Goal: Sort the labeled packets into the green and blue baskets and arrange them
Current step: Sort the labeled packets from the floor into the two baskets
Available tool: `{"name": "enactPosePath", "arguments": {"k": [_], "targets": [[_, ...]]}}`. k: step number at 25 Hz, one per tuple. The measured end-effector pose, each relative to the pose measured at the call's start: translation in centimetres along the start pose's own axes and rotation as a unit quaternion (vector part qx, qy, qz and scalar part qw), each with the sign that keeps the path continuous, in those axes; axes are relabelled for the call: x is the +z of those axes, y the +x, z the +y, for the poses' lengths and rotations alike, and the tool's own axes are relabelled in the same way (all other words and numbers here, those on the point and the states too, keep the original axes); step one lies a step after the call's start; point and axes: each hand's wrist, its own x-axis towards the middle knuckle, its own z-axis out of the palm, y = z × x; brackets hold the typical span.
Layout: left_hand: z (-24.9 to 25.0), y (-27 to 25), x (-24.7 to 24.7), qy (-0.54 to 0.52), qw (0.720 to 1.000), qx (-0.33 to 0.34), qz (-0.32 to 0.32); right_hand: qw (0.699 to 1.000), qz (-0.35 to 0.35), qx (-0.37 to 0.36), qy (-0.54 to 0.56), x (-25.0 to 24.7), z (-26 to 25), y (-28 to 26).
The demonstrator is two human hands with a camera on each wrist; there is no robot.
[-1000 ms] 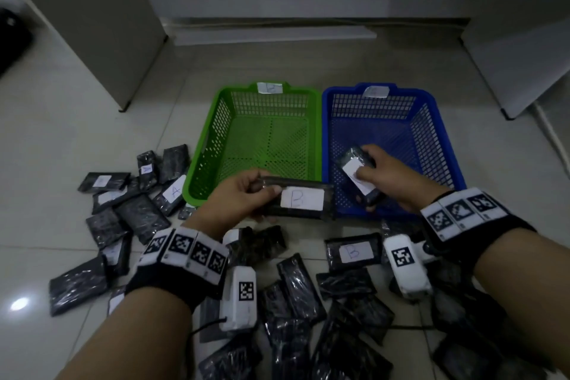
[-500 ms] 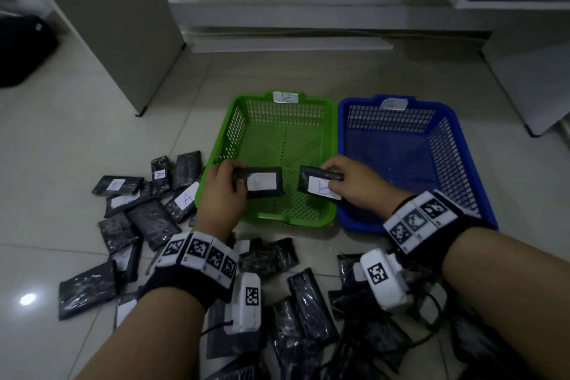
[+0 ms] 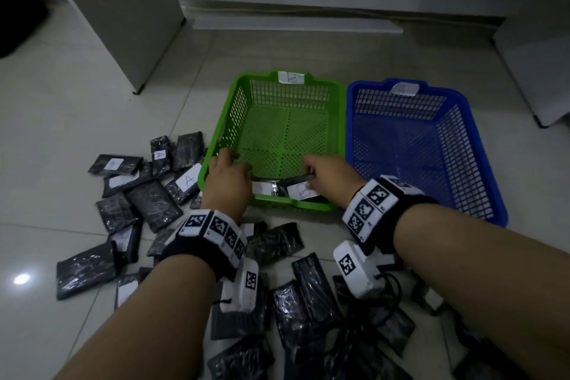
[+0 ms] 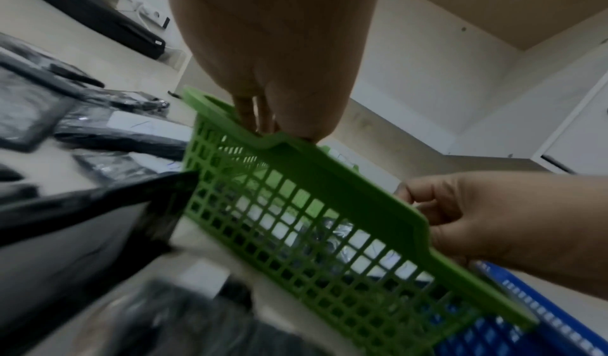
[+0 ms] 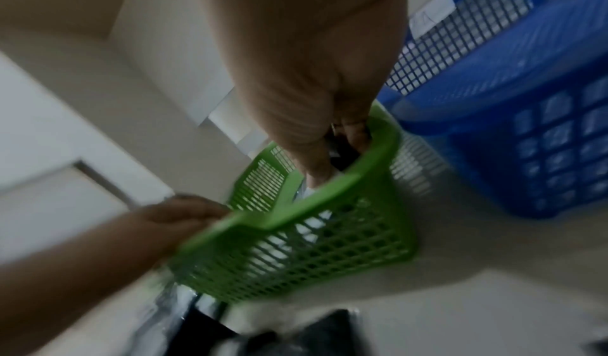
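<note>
The green basket (image 3: 222, 129) carries a tag marked B; the blue basket (image 3: 481, 163) stands right beside it with nothing inside. Both hands reach over the green basket's near rim (image 4: 329, 169). My left hand (image 3: 229, 170) lies above the left end of a black packet (image 3: 262, 188) that rests flat on the basket floor, and its fingers stretch toward the left wall. My right hand (image 3: 327, 173) pinches a black packet labeled B (image 3: 303, 191), tilted against the first one. The right wrist view shows those fingers (image 5: 348, 132) dipping inside the rim.
Several loose black packets (image 3: 154, 207) lie on the tiles to the left, some marked A (image 3: 188, 179). More packets (image 3: 308, 302) and a black cable (image 3: 391, 287) lie under my forearms. A grey cabinet (image 3: 123, 9) stands far left, white furniture far right.
Both hands dropped to the green basket's near wall with their packets. The left packet now lies flat and the left fingers have spread off it. The right hand came over from the blue basket.
</note>
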Motion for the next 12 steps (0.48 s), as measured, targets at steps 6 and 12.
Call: {"name": "enactPosePath", "arguments": {"k": [6,12], "targets": [[0.4,-7.2,0.5,-0.003,0.976,0.204,0.079,0.987,-0.029,-0.038,-0.15,1.3,0.2,-0.6],[-0.6,-9.5,1.8,0.015,0.968,0.158,-0.192,0.978,0.118,-0.115,0.131,2.3,-1.4,-9.3]]}}
